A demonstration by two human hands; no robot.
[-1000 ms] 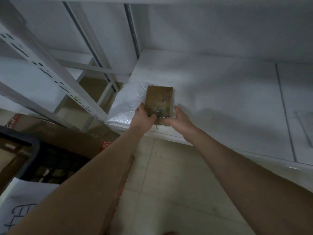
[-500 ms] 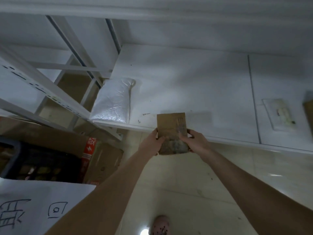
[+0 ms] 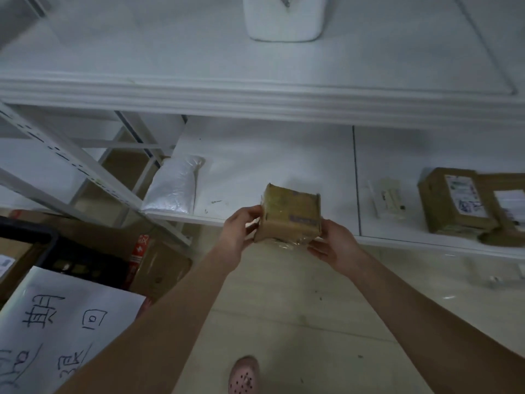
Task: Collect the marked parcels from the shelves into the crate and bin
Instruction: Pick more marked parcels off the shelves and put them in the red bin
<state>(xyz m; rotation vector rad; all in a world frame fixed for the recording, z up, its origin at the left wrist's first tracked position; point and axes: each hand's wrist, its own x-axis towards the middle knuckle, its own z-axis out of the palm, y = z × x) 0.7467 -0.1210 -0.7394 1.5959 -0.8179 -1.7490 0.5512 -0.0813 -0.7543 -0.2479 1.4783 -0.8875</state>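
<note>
Brown parcel (image 3: 289, 214) lifted off the shelf (image 3: 255, 166)!
Left hand (image 3: 241, 228) and right hand (image 3: 333, 245) clasp its 2 sides; crate (image 3: 34, 233) waits down-left of the grip.

Small brown taped cardboard parcel (image 3: 289, 214) was tilted in mid-air, gripped between left hand (image 3: 241, 230) and right hand (image 3: 333, 245).
</note>
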